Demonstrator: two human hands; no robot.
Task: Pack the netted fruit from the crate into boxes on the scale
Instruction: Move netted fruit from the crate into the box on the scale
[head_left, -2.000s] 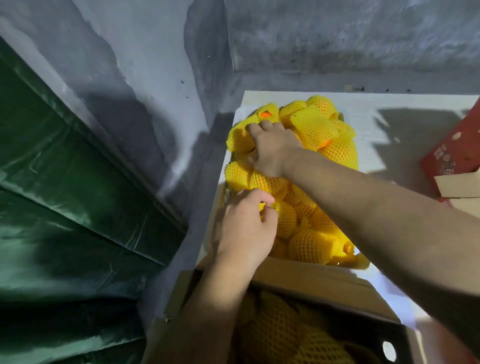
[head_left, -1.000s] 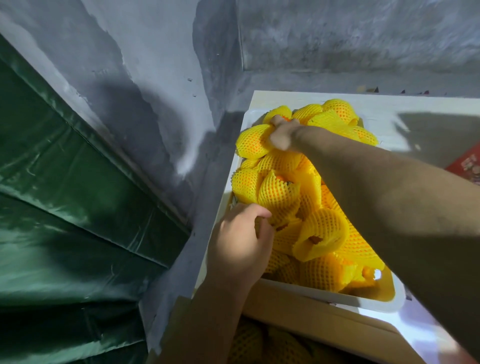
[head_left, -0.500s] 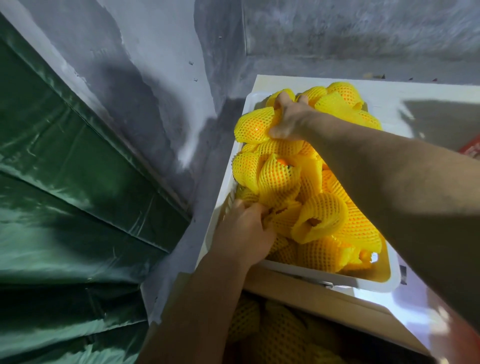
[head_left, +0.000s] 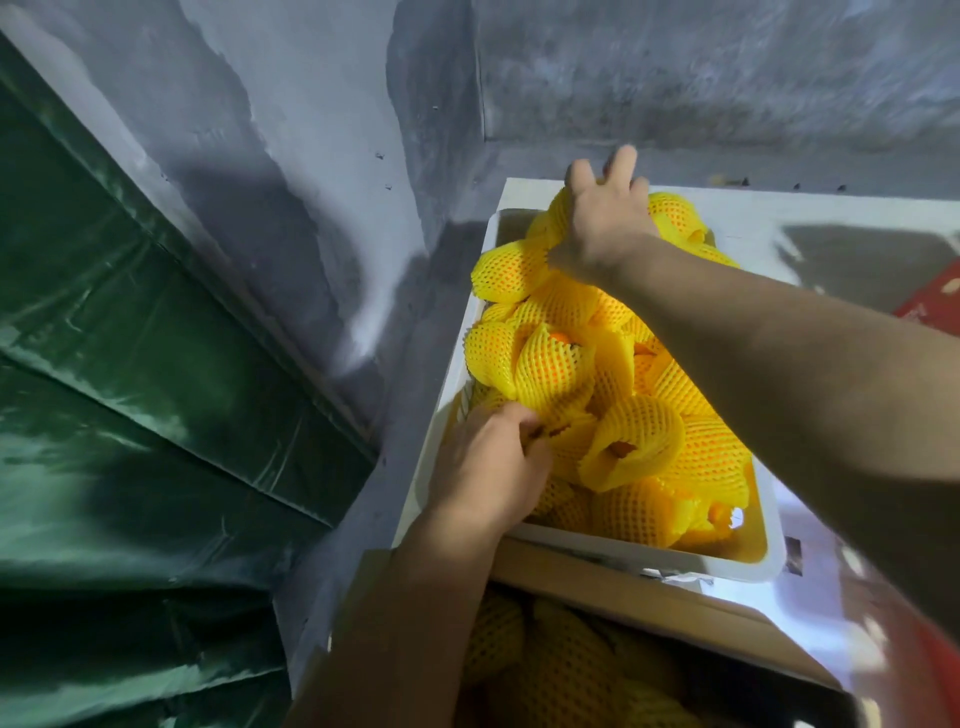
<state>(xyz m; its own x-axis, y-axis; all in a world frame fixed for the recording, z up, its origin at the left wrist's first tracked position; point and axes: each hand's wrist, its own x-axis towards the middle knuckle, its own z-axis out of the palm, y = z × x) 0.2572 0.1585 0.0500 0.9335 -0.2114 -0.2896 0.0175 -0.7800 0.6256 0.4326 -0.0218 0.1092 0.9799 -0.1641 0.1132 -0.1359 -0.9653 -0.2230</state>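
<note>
A heap of orange fruit in yellow foam nets (head_left: 597, 384) fills a white box (head_left: 649, 558) that rests on a white surface. My right hand (head_left: 605, 228) lies on top of the far end of the heap, fingers spread and lifted, palm pressing on the nets. At the near left corner of the box, my left hand (head_left: 485, 467) curls its fingers around a netted fruit low in the pile. A cardboard crate (head_left: 644, 603) with more netted fruit (head_left: 561, 670) in shadow sits just below the box, under my left forearm.
A grey concrete wall (head_left: 311, 156) forms a corner behind the box. Green tarpaulin (head_left: 130, 389) hangs along the left. A red carton (head_left: 930, 296) shows at the right edge. The white surface (head_left: 831, 218) extends right of the box.
My right hand has slid from the heap's left side to its far top and spread its fingers. My left hand has pushed deeper into the near corner and closed on a fruit.
</note>
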